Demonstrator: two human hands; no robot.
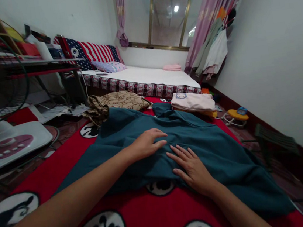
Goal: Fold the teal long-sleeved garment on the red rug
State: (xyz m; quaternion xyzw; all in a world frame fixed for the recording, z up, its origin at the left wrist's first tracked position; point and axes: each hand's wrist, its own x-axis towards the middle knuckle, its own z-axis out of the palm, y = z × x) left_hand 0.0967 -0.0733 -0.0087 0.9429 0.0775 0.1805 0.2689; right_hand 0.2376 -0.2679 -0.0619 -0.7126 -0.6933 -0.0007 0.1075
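Note:
A dark teal garment (205, 140) lies spread over a red blanket (151, 217) patterned with black-and-white round motifs. Near the garment's middle, my left hand (147, 143) is just above or on the cloth, thumb and fingers apart. My right hand (190, 168) rests flat on the fabric close to its near edge, with the fingers spread. Neither hand grips anything. The cloth is wrinkled around both hands, and its right part drapes toward the blanket's right edge.
Behind the garment lie a brown patterned cloth (121, 99) and a folded pale towel (193, 101). A fan (13, 143) stands at the left, beside a cluttered desk (50, 67). A bed (146, 76) is at the back; a yellow stool (237, 115) is at the right.

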